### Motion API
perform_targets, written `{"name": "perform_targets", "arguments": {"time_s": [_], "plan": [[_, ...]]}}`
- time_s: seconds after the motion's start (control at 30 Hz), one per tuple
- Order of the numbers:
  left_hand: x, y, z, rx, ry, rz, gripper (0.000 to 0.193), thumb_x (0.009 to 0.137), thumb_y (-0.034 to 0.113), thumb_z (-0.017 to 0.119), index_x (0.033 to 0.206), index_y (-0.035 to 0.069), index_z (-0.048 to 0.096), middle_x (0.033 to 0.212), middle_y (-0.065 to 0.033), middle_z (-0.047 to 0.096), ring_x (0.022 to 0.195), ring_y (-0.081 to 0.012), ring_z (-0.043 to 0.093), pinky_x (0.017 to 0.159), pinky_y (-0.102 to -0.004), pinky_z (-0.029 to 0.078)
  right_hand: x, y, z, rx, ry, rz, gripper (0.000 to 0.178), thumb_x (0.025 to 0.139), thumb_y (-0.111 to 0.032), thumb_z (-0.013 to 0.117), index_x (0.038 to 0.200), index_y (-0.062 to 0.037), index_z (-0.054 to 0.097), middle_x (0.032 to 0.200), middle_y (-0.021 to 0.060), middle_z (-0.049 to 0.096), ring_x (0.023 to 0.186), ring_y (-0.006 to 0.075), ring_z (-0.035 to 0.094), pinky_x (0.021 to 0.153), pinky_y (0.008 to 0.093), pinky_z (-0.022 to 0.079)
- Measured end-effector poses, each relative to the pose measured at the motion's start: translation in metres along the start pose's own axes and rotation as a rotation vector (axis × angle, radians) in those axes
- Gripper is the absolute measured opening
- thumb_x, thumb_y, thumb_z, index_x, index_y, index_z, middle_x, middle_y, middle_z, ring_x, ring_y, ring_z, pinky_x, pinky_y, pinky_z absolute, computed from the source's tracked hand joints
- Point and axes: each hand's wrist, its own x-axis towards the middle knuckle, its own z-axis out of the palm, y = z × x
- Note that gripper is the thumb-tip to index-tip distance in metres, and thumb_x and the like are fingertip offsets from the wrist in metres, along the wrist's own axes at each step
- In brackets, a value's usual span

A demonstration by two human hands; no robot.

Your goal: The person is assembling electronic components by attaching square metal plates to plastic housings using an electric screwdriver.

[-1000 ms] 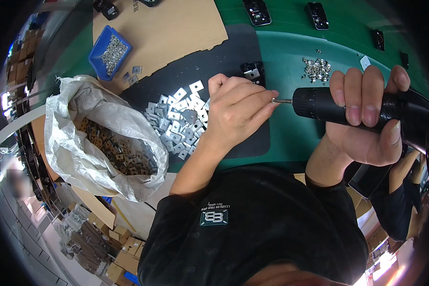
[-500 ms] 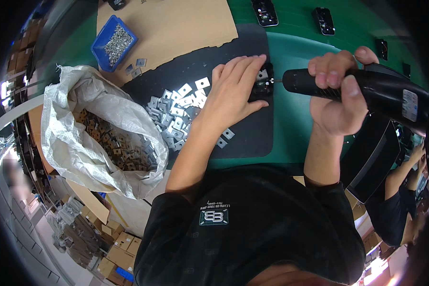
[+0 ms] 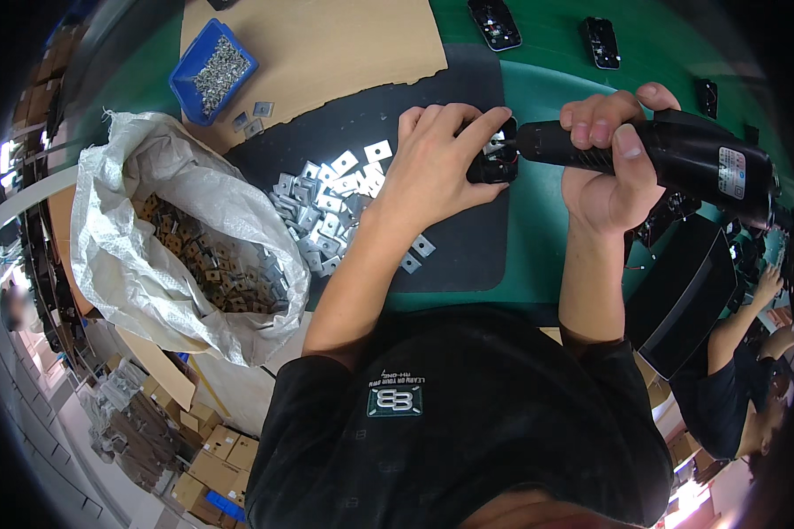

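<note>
Against the dark mat, my left hand (image 3: 441, 163) grips a small black plastic housing (image 3: 492, 169), thumb on its near side and fingers over its far side; part of it is hidden beneath them. My right hand (image 3: 616, 163) is closed around a black electric screwdriver (image 3: 688, 163), held almost level. Its nose points left and meets the housing's right end, where the bit's tip is hard to make out. Beside my left forearm lies a pile of square metal plates with holes (image 3: 326, 207).
A white woven sack (image 3: 106, 238) of metal plates stands at left. Behind it, a blue bin (image 3: 185, 93) of screws sits by a cardboard sheet (image 3: 326, 44). More black housings (image 3: 602, 42) lie on the green table. At far right, another person's arm (image 3: 737, 322) shows.
The screwdriver has moved left, its nose now up against the housing, with my right hand along. My left hand and the housing have shifted slightly right.
</note>
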Motion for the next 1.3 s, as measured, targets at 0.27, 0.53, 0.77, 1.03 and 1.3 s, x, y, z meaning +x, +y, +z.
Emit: {"name": "perform_targets", "arguments": {"time_s": [0.27, 0.53, 0.77, 1.03, 1.3], "plan": [[0.003, -0.002, -0.001, 0.008, -0.013, -0.021, 0.072, 0.054, 0.026, 0.081, 0.122, 0.015, 0.058, 0.100, -0.0067, 0.058, 0.094, -0.0247, 0.054, 0.087, -0.0382, 0.035, 0.001, 0.009, 0.004, -0.019, 0.012, -0.002, 0.033, 0.080, -0.009, 0.058, 0.110, -0.0065, 0.045, 0.071, 0.0068, 0.049, 0.063, 0.0177, 0.048, 0.068, 0.0361, 0.043], [0.011, -0.006, -0.006, 0.006, 0.025, 0.011, 0.070, 0.053, 0.033, 0.081, 0.118, 0.015, 0.060, 0.090, -0.0055, 0.057, 0.086, -0.0244, 0.053, 0.082, -0.0380, 0.034, 0.004, 0.007, 0.019, -0.011, -0.043, 0.023, 0.031, 0.078, -0.006, 0.061, 0.100, -0.0093, 0.040, 0.070, 0.0049, 0.046, 0.062, 0.0157, 0.046, 0.065, 0.0343, 0.041], [0.009, 0.002, -0.012, -0.013, -0.010, 0.006, 0.073, 0.055, 0.034, 0.081, 0.121, 0.013, 0.058, 0.098, -0.0086, 0.058, 0.094, -0.0274, 0.054, 0.084, -0.0384, 0.036, -0.004, 0.007, 0.010, 0.165, -0.013, -0.023, 0.036, 0.076, 0.000, 0.064, 0.102, -0.0070, 0.040, 0.068, 0.0050, 0.047, 0.059, 0.0169, 0.049, 0.062, 0.0339, 0.043], [0.039, -0.014, -0.060, 0.070, 0.040, -0.193, 0.068, 0.066, 0.021, 0.076, 0.125, 0.004, 0.047, 0.112, -0.0200, 0.055, 0.105, -0.0382, 0.052, 0.092, -0.0420, 0.044, 0.017, -0.022, -0.001, 0.139, 0.111, -0.147, 0.037, 0.080, -0.013, 0.062, 0.111, -0.0069, 0.043, 0.067, 0.0030, 0.047, 0.060, 0.0138, 0.047, 0.061, 0.0311, 0.040], [0.137, -0.094, -0.070, 0.197, 0.267, -0.219, 0.070, 0.065, 0.021, 0.075, 0.127, 0.005, 0.046, 0.112, -0.0203, 0.056, 0.108, -0.0404, 0.050, 0.093, -0.0451, 0.042, 0.013, -0.008, 0.003, 0.060, 0.196, -0.022, 0.038, 0.078, -0.008, 0.061, 0.111, -0.0034, 0.043, 0.067, 0.0045, 0.050, 0.060, 0.0153, 0.049, 0.064, 0.0334, 0.044]]}}
